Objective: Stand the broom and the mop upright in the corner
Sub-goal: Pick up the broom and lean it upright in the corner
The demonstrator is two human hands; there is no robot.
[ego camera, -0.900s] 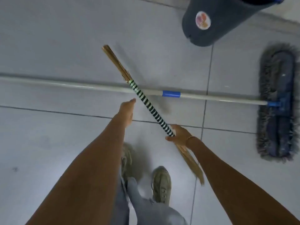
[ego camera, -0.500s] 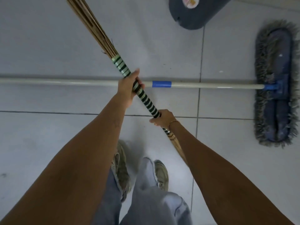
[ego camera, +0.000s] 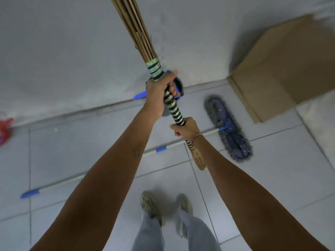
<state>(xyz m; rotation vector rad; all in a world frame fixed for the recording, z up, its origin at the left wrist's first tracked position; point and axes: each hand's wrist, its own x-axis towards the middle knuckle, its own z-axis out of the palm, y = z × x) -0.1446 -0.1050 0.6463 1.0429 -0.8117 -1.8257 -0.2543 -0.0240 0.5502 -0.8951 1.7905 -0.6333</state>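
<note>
broom axis: steep, bristle end up and away
hands: left hand high, right hand low, both clenched on wrapped handle
mop: flat on floor, ahead-right (untouched)

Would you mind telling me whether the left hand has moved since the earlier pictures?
Yes. The left hand was open and off the broom; now it grips the striped handle above the right hand, higher relative to the mop on the floor.

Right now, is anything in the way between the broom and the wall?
Yes. The mop lies flat across the floor ahead, and a dark bucket sits by the wall behind the broom, held in both hands.
</note>
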